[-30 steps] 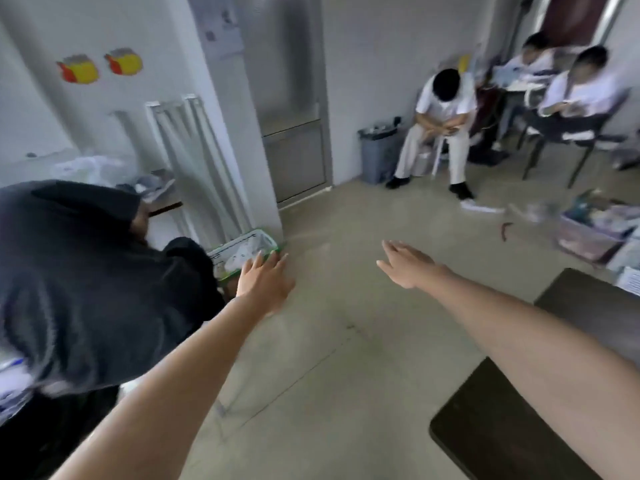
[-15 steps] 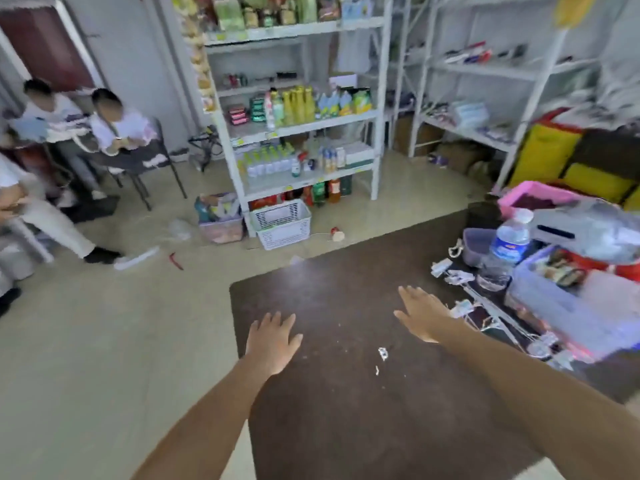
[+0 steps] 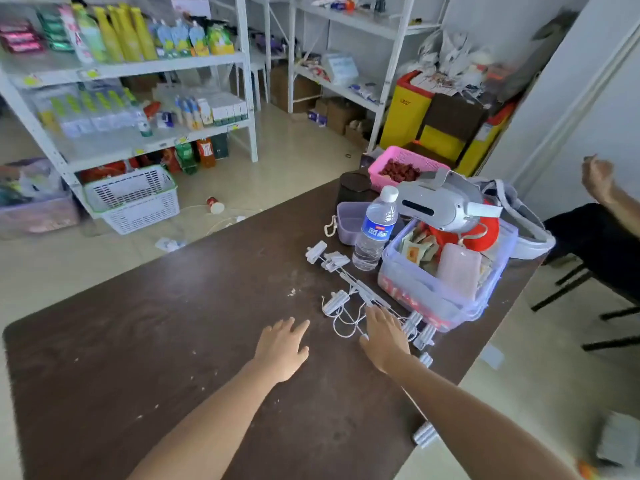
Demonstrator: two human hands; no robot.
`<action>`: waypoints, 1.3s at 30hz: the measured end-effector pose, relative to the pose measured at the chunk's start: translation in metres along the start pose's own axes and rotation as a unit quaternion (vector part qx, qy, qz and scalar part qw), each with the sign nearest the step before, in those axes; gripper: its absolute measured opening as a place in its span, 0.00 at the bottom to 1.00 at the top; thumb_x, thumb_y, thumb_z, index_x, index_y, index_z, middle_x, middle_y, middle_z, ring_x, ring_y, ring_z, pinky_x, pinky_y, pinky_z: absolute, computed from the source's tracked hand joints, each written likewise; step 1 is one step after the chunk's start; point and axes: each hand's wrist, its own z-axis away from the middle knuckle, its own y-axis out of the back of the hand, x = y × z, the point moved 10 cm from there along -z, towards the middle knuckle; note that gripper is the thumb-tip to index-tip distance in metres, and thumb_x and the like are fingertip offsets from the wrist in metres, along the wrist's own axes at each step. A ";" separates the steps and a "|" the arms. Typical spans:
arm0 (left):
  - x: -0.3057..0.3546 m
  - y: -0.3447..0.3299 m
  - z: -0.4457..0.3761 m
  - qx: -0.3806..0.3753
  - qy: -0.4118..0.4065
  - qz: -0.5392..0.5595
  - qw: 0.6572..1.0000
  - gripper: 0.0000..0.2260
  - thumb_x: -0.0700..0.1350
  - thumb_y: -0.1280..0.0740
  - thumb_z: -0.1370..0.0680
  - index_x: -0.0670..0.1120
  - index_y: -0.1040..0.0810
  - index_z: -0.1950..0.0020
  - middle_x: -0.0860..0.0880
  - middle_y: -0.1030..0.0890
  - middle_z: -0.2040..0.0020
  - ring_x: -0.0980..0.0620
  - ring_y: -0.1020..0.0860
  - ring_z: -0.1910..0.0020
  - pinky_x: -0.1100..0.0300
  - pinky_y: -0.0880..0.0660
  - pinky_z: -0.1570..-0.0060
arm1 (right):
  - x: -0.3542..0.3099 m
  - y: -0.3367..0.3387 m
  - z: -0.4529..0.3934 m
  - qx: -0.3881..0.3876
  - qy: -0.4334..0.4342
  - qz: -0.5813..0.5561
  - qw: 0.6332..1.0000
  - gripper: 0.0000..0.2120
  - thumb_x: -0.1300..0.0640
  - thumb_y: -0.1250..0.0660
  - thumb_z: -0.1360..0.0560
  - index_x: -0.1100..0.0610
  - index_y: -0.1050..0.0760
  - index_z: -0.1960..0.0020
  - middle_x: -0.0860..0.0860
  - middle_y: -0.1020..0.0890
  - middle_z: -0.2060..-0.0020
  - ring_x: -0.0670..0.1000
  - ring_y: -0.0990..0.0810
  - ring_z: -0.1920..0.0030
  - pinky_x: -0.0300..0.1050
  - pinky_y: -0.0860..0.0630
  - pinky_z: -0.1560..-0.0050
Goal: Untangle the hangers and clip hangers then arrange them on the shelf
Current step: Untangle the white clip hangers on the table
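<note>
The single view came from a camera worn on the person's head, and it looked forward and steeply down over a dark brown table. Being wide-angle, it bent the table edges and the white shelving at the far side of the room. It sat close to the forearms, which entered from the bottom edge and ran up toward the middle. The left hand and right hand lay near the frame's centre, fingers pointing away from the lens. Beyond the right fingertips the white clip hangers lay near the camera; the shelves stood well beyond them. No second view shared the scene.
</note>
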 end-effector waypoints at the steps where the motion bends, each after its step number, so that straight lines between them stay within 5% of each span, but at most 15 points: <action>1: 0.008 0.000 -0.007 0.009 0.016 0.045 0.999 0.24 0.51 0.43 0.21 0.49 0.41 0.26 0.43 0.33 0.28 0.45 0.35 0.30 0.52 0.36 0.31 | 0.000 -0.001 -0.008 0.004 0.011 -0.003 1.000 0.29 0.54 0.42 0.22 0.57 0.47 0.25 0.54 0.43 0.25 0.54 0.44 0.25 0.49 0.47 0.25; 4: 0.017 0.002 -0.023 0.050 0.129 0.295 0.945 0.17 0.46 0.38 0.22 0.43 0.26 0.35 0.42 0.21 0.40 0.45 0.24 0.40 0.58 0.30 0.40 | 0.000 -0.006 -0.026 0.013 0.039 -0.017 0.999 0.27 0.52 0.41 0.23 0.54 0.42 0.26 0.53 0.43 0.25 0.56 0.40 0.27 0.49 0.43 0.27; 6: 0.021 -0.013 -0.028 0.035 0.216 0.471 0.854 0.11 0.43 0.36 0.24 0.39 0.20 0.45 0.41 0.17 0.56 0.45 0.20 0.56 0.59 0.26 0.52 | -0.001 -0.008 -0.030 0.016 0.059 -0.025 0.998 0.22 0.53 0.40 0.23 0.53 0.36 0.30 0.54 0.41 0.27 0.55 0.36 0.29 0.48 0.39 0.29; 8: 0.035 -0.028 -0.031 0.013 0.259 0.594 0.761 0.06 0.39 0.37 0.24 0.40 0.21 0.56 0.46 0.23 0.68 0.51 0.26 0.70 0.61 0.27 0.65 | 0.000 -0.007 -0.033 0.025 0.076 -0.049 0.996 0.16 0.54 0.38 0.24 0.54 0.28 0.36 0.53 0.39 0.28 0.54 0.34 0.30 0.47 0.36 0.30; 10: 0.042 -0.035 -0.034 0.027 0.288 0.685 0.669 0.11 0.36 0.40 0.22 0.43 0.26 0.64 0.47 0.26 0.68 0.54 0.29 0.71 0.66 0.28 0.70 | 0.001 -0.006 -0.035 0.042 0.088 -0.073 0.993 0.12 0.54 0.38 0.23 0.54 0.25 0.41 0.52 0.38 0.28 0.53 0.35 0.29 0.46 0.37 0.29; 12: 0.043 -0.039 -0.030 0.054 0.315 0.759 0.567 0.14 0.37 0.43 0.20 0.42 0.29 0.66 0.45 0.24 0.68 0.52 0.27 0.69 0.63 0.27 0.66 | -0.001 -0.002 -0.033 0.062 0.101 -0.103 0.988 0.11 0.54 0.37 0.23 0.53 0.23 0.42 0.52 0.38 0.27 0.52 0.37 0.28 0.47 0.40 0.28; 14: 0.042 -0.038 -0.022 0.070 0.316 0.790 0.520 0.15 0.37 0.45 0.19 0.41 0.30 0.66 0.46 0.24 0.75 0.50 0.25 0.68 0.59 0.25 0.62 | 0.001 0.001 -0.029 0.081 0.105 -0.160 0.978 0.11 0.55 0.36 0.24 0.54 0.21 0.43 0.53 0.35 0.28 0.53 0.36 0.28 0.48 0.39 0.28; 20: 0.009 -0.031 0.015 0.161 0.303 0.777 0.528 0.16 0.33 0.45 0.20 0.40 0.30 0.67 0.50 0.29 0.86 0.46 0.25 0.69 0.64 0.20 0.74 | 0.030 0.004 -0.007 0.124 0.087 -0.307 0.939 0.12 0.66 0.37 0.24 0.58 0.24 0.42 0.52 0.21 0.45 0.53 0.22 0.42 0.44 0.27 0.41; 25: -0.009 -0.038 0.041 0.180 0.308 0.779 0.516 0.16 0.33 0.45 0.20 0.39 0.29 0.67 0.49 0.29 0.86 0.45 0.25 0.68 0.59 0.20 0.68 | 0.012 -0.016 -0.003 0.040 0.082 -0.192 0.977 0.18 0.62 0.40 0.22 0.57 0.30 0.32 0.53 0.23 0.38 0.52 0.30 0.34 0.43 0.32 0.35; 28: -0.028 -0.041 0.060 0.208 0.315 0.787 0.487 0.16 0.33 0.45 0.20 0.38 0.29 0.66 0.48 0.30 0.85 0.44 0.24 0.69 0.62 0.20 0.73 | -0.013 -0.019 0.002 0.017 0.104 -0.152 0.983 0.21 0.63 0.42 0.22 0.57 0.33 0.30 0.53 0.23 0.38 0.51 0.33 0.33 0.40 0.33 0.35; 34: -0.078 -0.045 0.106 0.266 0.332 0.778 0.463 0.16 0.34 0.44 0.20 0.38 0.29 0.67 0.46 0.28 0.83 0.48 0.21 0.73 0.62 0.20 0.72 | -0.059 -0.011 0.028 0.050 0.149 -0.223 0.962 0.18 0.72 0.42 0.25 0.60 0.23 0.39 0.55 0.19 0.44 0.52 0.26 0.38 0.35 0.33 0.40; 39: -0.116 -0.058 0.149 0.307 0.360 0.766 0.435 0.16 0.34 0.44 0.20 0.38 0.28 0.67 0.48 0.30 0.85 0.45 0.24 0.68 0.57 0.19 0.66 | -0.085 -0.014 0.035 0.017 0.141 -0.294 0.945 0.15 0.73 0.37 0.28 0.61 0.19 0.48 0.55 0.15 0.54 0.55 0.18 0.50 0.43 0.26 0.46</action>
